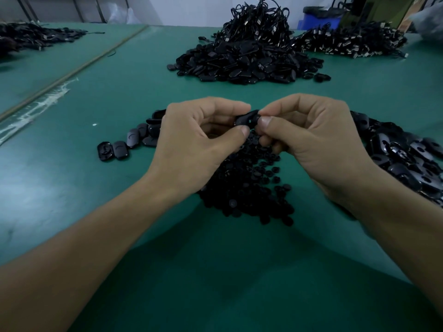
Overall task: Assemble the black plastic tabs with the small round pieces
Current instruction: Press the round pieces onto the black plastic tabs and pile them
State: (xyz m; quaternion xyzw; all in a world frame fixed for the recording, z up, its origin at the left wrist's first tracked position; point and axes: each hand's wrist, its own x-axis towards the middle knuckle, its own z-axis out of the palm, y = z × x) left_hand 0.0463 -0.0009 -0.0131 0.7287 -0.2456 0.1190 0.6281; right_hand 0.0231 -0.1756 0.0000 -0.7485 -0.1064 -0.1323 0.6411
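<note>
The black plastic tab [248,119] is a small, flat, glossy piece with rounded ends and an oval opening in its face, held in the air between the two hands above the green tabletop [119,92]. The left hand [199,142] pinches its left end, thumb below and forefinger curled over the top, and its fingers [242,131] are closed narrowly on the piece. The right hand [311,142] pinches the right end the same way, its fingers [266,122] drawn tight together; whether they also hold a round piece against the tab cannot be told. Directly below the fingers lies a heap of small round pieces [247,185], matte black and button-like. Left of the fingers sits a short row of tabs [134,140] lying flat, each with a faint curved line on its face, too small to read as a mark. Right of the fingers spreads a heap of loose tabs [402,159]. Beyond the fingers rises a large mound of tabs [247,61] topped with a tangle of black cables [259,20], with another cable pile [354,41] further right.
</note>
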